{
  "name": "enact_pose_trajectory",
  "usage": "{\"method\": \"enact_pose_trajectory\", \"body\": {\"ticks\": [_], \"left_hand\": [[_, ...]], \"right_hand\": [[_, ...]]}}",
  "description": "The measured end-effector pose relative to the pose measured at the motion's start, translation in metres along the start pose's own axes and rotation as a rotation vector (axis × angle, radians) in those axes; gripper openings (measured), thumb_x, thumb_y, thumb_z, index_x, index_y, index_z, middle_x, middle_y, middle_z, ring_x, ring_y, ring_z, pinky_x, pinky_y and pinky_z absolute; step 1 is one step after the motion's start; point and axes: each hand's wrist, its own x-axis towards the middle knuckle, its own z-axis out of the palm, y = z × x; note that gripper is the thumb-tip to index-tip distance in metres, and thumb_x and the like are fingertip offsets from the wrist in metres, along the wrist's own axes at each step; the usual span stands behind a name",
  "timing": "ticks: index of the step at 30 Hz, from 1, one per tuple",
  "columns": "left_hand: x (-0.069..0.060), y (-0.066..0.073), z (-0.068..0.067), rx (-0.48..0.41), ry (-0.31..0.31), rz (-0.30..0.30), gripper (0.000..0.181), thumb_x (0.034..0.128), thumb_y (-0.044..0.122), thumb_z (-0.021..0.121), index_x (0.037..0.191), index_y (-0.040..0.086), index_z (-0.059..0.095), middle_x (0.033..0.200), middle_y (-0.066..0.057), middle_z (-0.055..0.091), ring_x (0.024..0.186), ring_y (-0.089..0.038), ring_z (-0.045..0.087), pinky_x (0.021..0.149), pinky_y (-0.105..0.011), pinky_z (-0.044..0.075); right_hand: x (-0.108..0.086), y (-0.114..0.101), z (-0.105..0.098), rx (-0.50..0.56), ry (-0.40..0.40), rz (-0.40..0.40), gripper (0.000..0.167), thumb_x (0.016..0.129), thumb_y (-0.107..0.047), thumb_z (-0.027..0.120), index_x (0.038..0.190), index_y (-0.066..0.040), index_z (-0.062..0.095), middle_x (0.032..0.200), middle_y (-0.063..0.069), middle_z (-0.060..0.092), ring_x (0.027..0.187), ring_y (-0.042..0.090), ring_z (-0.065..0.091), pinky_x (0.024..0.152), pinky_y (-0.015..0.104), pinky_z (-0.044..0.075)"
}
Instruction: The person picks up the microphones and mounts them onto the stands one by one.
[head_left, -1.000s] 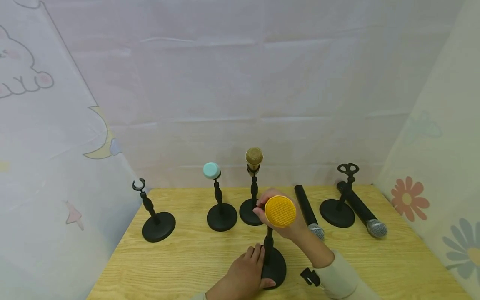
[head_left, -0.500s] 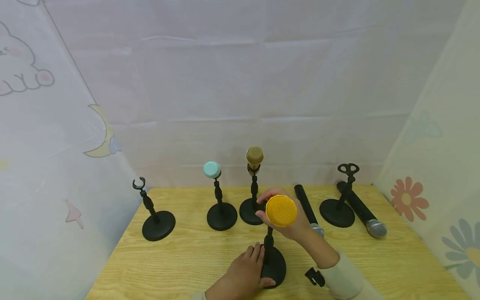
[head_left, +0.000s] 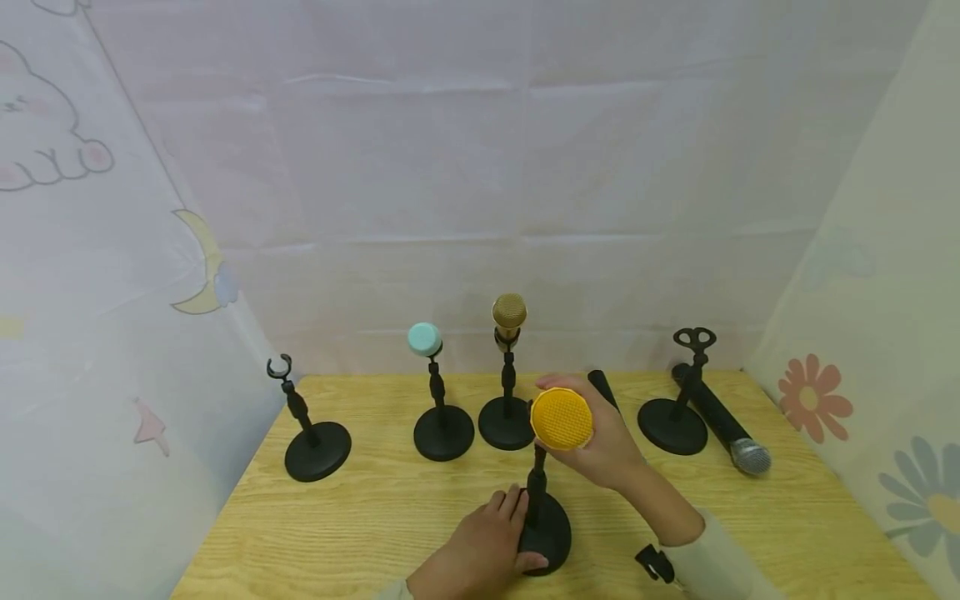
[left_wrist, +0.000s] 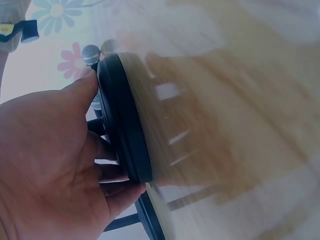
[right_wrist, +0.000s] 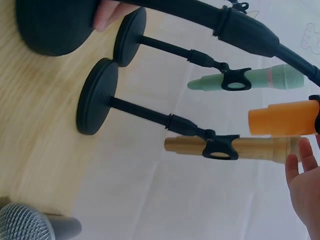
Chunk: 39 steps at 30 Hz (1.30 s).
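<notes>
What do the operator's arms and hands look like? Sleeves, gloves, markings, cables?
Left hand and right hand are bare, no gloves visible. Right sleeve: plain pale cream, ending short of the wrist. Left sleeve: similarly light, only its end in view. A small black piece sits by the right one, possibly wrist-camera hardware; too small to tell whether it has a cable.

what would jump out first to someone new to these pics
Probably the bright orange-yellow microphone, just right of centre in the head view, the right hand partly hidden behind it. Below, the left hand grips a round black stand base. Farther back, the gold microphone and mint-green microphone top black stands.
</notes>
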Motion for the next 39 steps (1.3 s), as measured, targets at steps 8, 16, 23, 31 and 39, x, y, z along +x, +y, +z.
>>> {"method": "enact_pose_trajectory", "body": {"ticks": [8,16,23,31,39], "left_hand": [[0.002,-0.013,0.005,-0.116,-0.033,0.031,0.087,0.0939,0.076,0.035,0.16,0.019,0.034,0.164,0.0,0.031,0.143,-0.015,0.04,0.104,-0.03,0.049],[0.001,-0.021,0.003,-0.207,-0.04,0.071,0.081,0.0966,0.07,0.04,0.16,0.02,0.033,0.165,-0.001,0.029,0.144,-0.017,0.038,0.106,-0.033,0.048],[-0.004,-0.023,0.0,-0.238,-0.033,0.078,0.08,0.0971,0.069,0.042,0.16,0.021,0.033,0.165,-0.001,0.028,0.146,-0.018,0.036,0.108,-0.036,0.046],[-0.006,-0.03,-0.003,-0.25,0.013,0.058,0.075,0.0979,0.066,0.046,0.157,0.021,0.039,0.162,0.0,0.035,0.144,-0.017,0.038,0.11,-0.038,0.045],[-0.006,-0.039,-0.008,-0.22,0.127,0.057,0.066,0.1011,0.061,0.047,0.153,0.019,0.047,0.153,0.002,0.049,0.138,-0.016,0.047,0.108,-0.036,0.046]], "right_hand": [[-0.018,0.014,-0.009,-0.053,-0.024,-0.046,0.068,0.078,0.003,0.08,0.139,-0.006,0.05,0.131,0.006,0.059,0.118,0.013,0.057,0.106,0.02,0.041],[-0.042,0.02,-0.009,-0.157,-0.054,0.059,0.06,0.088,-0.005,0.076,0.142,-0.017,0.051,0.134,-0.001,0.06,0.123,0.016,0.058,0.103,0.032,0.049],[-0.058,0.031,-0.001,-0.145,-0.145,0.103,0.059,0.095,-0.012,0.072,0.147,-0.021,0.046,0.141,-0.002,0.058,0.125,0.018,0.06,0.098,0.04,0.053],[-0.071,0.038,0.008,-0.11,-0.253,0.175,0.052,0.098,-0.019,0.069,0.145,-0.026,0.045,0.136,-0.007,0.058,0.117,0.018,0.062,0.096,0.041,0.053],[-0.082,0.04,0.013,-0.116,-0.424,0.353,0.046,0.102,-0.042,0.061,0.141,-0.02,0.049,0.141,0.002,0.056,0.128,0.023,0.056,0.103,0.05,0.049]]}}
